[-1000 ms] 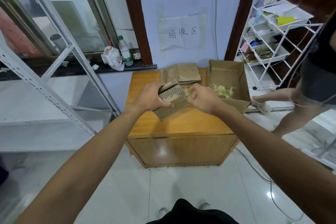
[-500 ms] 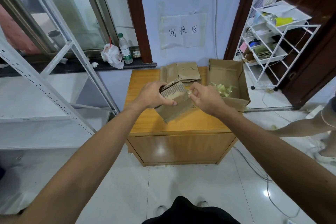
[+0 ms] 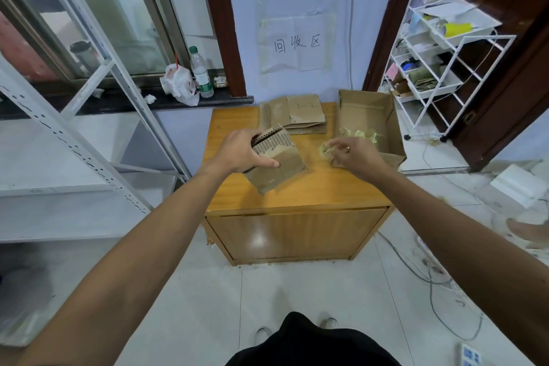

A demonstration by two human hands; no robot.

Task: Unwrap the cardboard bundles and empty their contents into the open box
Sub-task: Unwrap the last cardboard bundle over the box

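Cardboard bundle [image 3: 274, 162] over mid surface [image 3: 297, 192], our left hand [image 3: 240, 151] gripping its far end. Right hand [image 3: 353, 154] pinches a yellowish clump [image 3: 324, 148] beside the open box [image 3: 367, 110], far right. We'd clear the rim fully, then let go.

A water bottle [image 3: 201, 73] stands beside a plastic bag [image 3: 178, 87] on the windowsill [image 3: 118, 101].

Left hand [image 3: 242, 151] gripped cardboard bundle [image 3: 274, 162] over cabinet [image 3: 297, 193]; right hand [image 3: 355, 154] pinched yellowish contents [image 3: 324, 149] beside open box [image 3: 368, 116].
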